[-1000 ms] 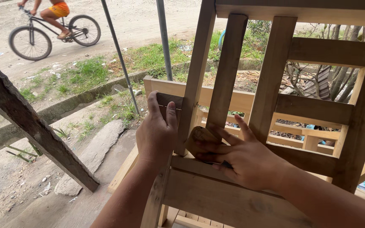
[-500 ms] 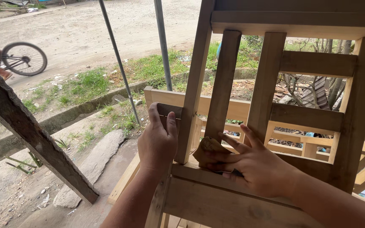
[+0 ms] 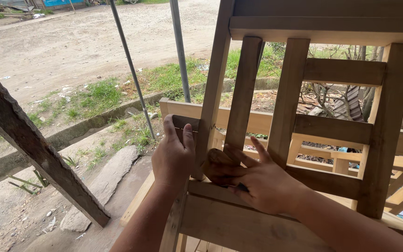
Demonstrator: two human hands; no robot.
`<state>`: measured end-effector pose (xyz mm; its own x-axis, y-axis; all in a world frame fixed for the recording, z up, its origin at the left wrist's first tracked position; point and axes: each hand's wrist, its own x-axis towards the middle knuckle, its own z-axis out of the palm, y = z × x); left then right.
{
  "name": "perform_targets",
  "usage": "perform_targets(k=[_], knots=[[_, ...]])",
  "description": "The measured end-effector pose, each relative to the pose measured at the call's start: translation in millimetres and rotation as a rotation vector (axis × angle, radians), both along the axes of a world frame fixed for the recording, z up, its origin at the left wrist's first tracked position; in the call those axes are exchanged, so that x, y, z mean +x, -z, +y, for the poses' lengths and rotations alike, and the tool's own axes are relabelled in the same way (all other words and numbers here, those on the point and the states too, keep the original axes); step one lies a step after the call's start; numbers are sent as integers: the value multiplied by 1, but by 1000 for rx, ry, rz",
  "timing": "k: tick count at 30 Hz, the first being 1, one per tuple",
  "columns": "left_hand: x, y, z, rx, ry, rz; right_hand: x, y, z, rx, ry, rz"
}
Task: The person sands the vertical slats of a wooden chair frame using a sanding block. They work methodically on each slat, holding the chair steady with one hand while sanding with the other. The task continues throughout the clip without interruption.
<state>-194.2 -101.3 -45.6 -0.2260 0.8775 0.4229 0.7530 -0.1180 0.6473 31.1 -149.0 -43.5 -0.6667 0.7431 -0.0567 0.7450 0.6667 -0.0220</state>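
An unpainted wooden chair frame [image 3: 343, 72] with upright slats fills the right half of the head view. My left hand [image 3: 173, 156] is closed around the frame's left post and a short cross piece, thumb on top. My right hand [image 3: 262, 184] lies with fingers spread against the foot of a slat [image 3: 243, 88], pressing a brown piece of sandpaper [image 3: 213, 161] onto the wood just above the lower rail [image 3: 220, 224]. Part of the sandpaper is hidden under my fingers.
A dark weathered plank [image 3: 33, 149] leans diagonally at the left. Two thin metal poles [image 3: 131, 70] stand beyond the frame. More pale wooden frames [image 3: 341, 163] sit behind it. Outside are a grass strip [image 3: 99, 95], a concrete kerb, a flat stone [image 3: 103, 182] and a dirt road [image 3: 71, 42].
My right hand has slid the sandpaper slightly down along the slat's foot. The left hand keeps its grip. A cyclist on the road has passed out of view to the left.
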Motion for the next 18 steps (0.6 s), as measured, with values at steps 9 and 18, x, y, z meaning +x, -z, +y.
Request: perform_targets(k=[9, 18], knots=[[-2, -1, -1, -34, 10, 14, 15, 9, 2, 476, -279, 142], [-2, -1, -2, -9, 32, 13, 6, -7, -6, 476, -314, 172]])
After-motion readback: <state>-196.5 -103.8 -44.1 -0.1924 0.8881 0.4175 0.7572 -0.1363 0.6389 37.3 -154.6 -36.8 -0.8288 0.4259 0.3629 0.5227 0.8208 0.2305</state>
